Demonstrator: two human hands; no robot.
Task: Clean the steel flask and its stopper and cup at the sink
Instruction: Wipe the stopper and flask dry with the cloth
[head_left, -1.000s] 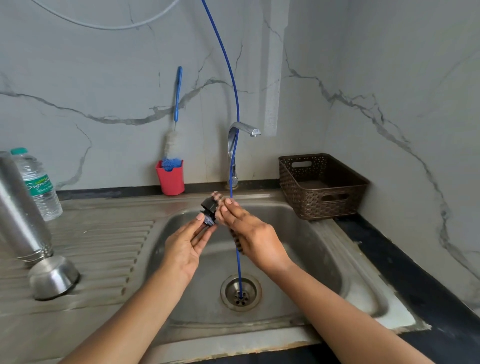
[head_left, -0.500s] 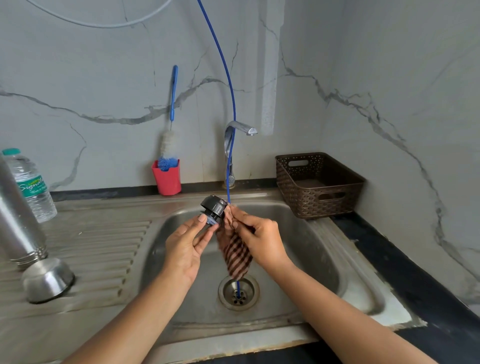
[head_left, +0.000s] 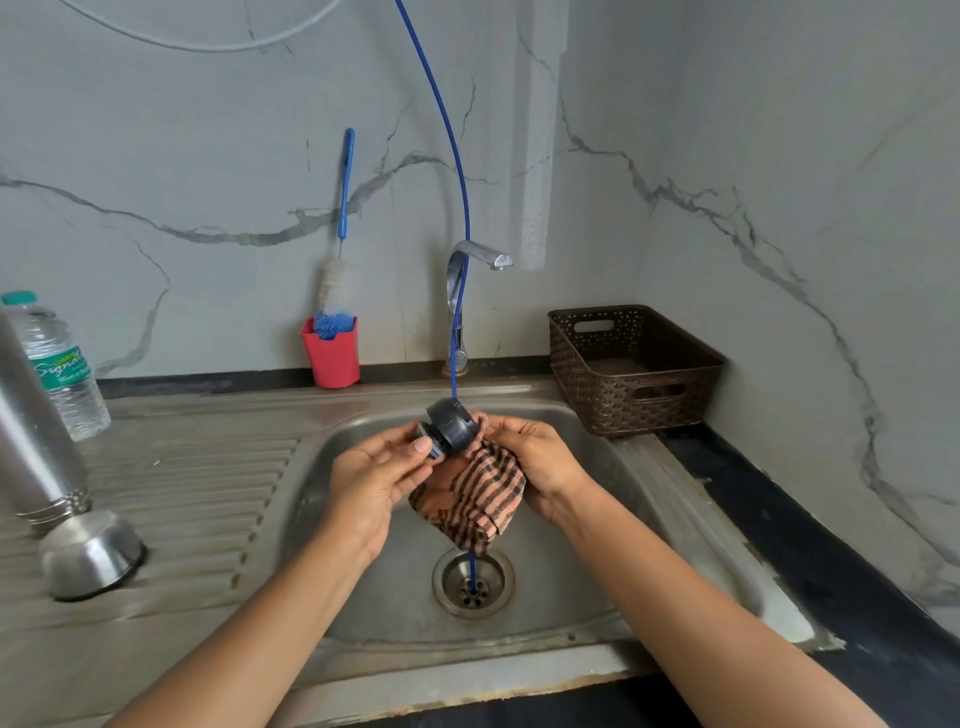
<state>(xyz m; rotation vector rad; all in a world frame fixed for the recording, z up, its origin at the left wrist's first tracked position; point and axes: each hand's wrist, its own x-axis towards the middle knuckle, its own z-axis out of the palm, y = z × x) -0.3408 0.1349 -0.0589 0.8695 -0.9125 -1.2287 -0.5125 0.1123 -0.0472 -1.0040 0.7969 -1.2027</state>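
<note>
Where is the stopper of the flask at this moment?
In the head view, the black stopper is at the centre, above the sink basin, pinched by the left hand; the right hand holds a striped cloth against its right side.

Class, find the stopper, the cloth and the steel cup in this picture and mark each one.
stopper (head_left: 451, 427), head view, on its dark round cap.
cloth (head_left: 475, 499), head view, on the striped hanging fold.
cup (head_left: 91, 553), head view, on its rounded steel side.
</note>
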